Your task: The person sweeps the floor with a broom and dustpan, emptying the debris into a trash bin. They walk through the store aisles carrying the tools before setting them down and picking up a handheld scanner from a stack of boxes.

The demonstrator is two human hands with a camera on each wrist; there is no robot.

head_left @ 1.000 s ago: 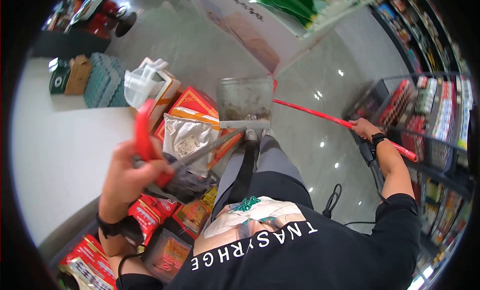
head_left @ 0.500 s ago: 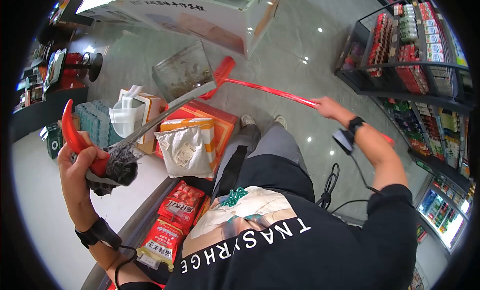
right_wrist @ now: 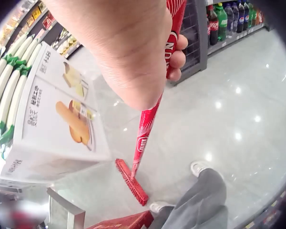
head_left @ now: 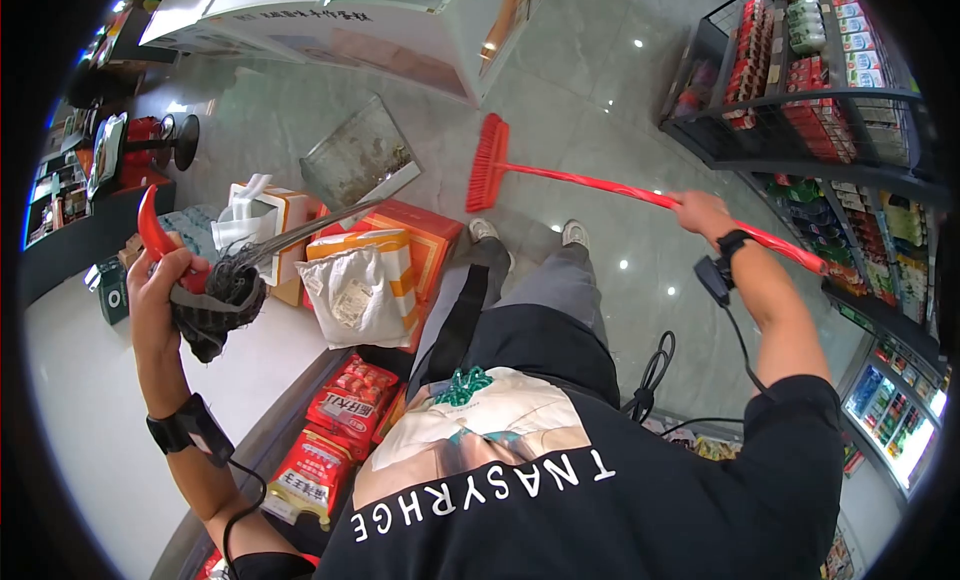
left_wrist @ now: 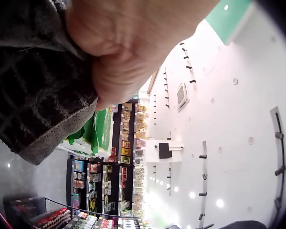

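Observation:
In the head view my left hand (head_left: pixel 158 288) grips the red curved handle end of the long-handled dustpan (head_left: pixel 362 158), with a dark fuzzy cloth (head_left: pixel 222 298) bunched at the grip. The pan, holding some dirt, is beside the boxes. My right hand (head_left: pixel 706 216) holds the red broom's pole (head_left: pixel 600 183). The broom head (head_left: pixel 487 164) stands on the floor to the right of the pan, apart from it. In the right wrist view the fingers (right_wrist: pixel 177 59) curl round the pole, and the broom's bristles (right_wrist: pixel 132 182) show below. The dark cloth (left_wrist: pixel 43 90) fills the left wrist view's upper left.
A white display box (head_left: pixel 420 40) stands ahead. Left of my legs are a red box (head_left: pixel 425 242), a white bag (head_left: pixel 357 295) and a white counter (head_left: pixel 80 380). A black wire rack (head_left: pixel 790 110) with small packs is at the right. A cable (head_left: pixel 655 375) hangs beside my right leg.
The broom head has come away from the pan toward the right, where they were close together. My left hand and the dustpan have shifted left since the earliest frame.

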